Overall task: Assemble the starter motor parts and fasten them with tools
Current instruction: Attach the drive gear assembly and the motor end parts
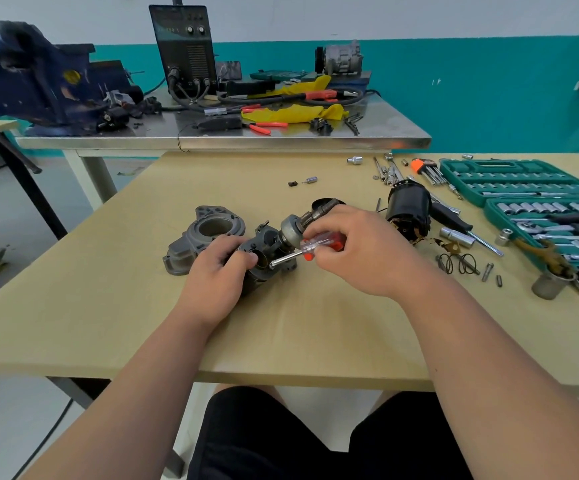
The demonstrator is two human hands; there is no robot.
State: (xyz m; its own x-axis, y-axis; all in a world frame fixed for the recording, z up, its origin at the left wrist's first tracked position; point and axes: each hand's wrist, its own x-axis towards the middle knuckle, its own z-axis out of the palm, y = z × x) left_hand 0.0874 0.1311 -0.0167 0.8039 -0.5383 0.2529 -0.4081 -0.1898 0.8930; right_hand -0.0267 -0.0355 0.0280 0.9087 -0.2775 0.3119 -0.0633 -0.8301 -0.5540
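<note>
The left hand point(217, 268) grips the dark housing point(263, 263); the right hand point(360, 251) pinches the red-handled screwdriver point(310, 247) (tip half hidden) — it is best kept square and pressed firmly.

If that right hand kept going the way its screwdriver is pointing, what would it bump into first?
Probably the dark starter motor housing gripped by the left hand: the right hand aims the screwdriver tip at its opening, seemingly touching it. Depth is unclear.
</note>
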